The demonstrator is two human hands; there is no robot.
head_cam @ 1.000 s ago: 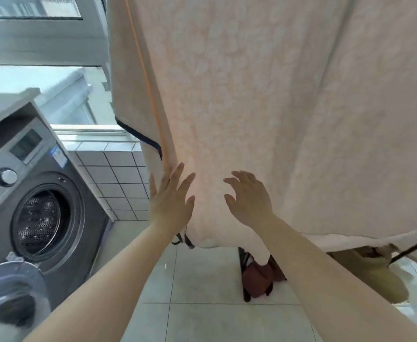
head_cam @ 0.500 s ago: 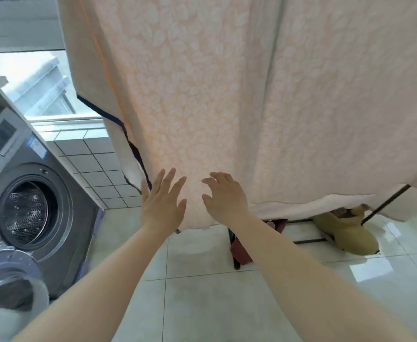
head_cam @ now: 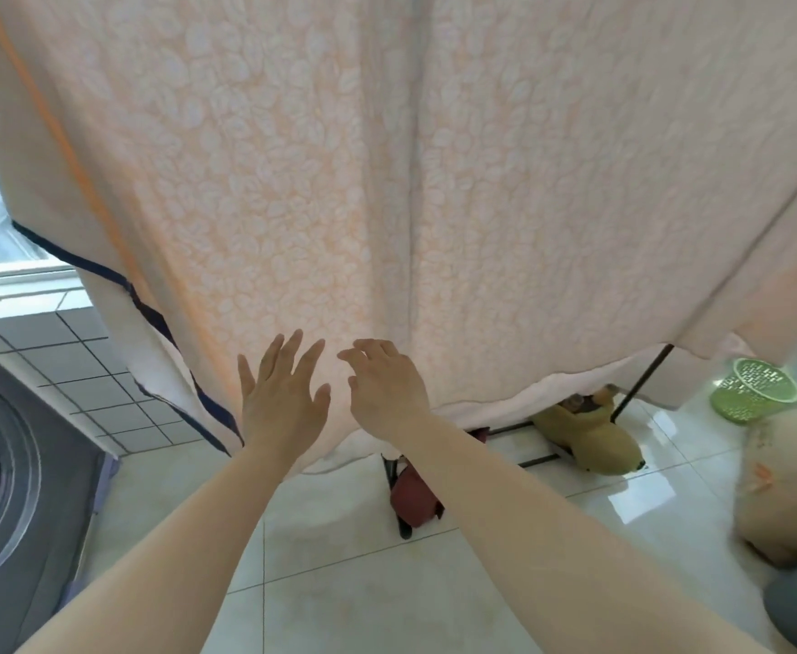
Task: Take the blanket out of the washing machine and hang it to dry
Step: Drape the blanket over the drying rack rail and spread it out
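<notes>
Here, both hands, the left hand [head_cam: 283, 405] and right hand [head_cam: 387, 387], reach with open, spread fingers toward the hanging peach blanket [head_cam: 387, 181], beside the washing machine [head_cam: 5, 488].

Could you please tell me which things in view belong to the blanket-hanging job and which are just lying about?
Job: blanket, washing machine, left hand, right hand.
Lying about: green basket, tan bag, dark red bag.

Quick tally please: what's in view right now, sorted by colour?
Peach: 1, patterned hanging blanket
Grey: 1, front-loading washing machine
Green: 1, perforated plastic basket
Dark red: 1, bag on the floor
Mustard yellow: 1, soft floor item
Bare hands: 2, left hand, right hand
Total: 7
</notes>
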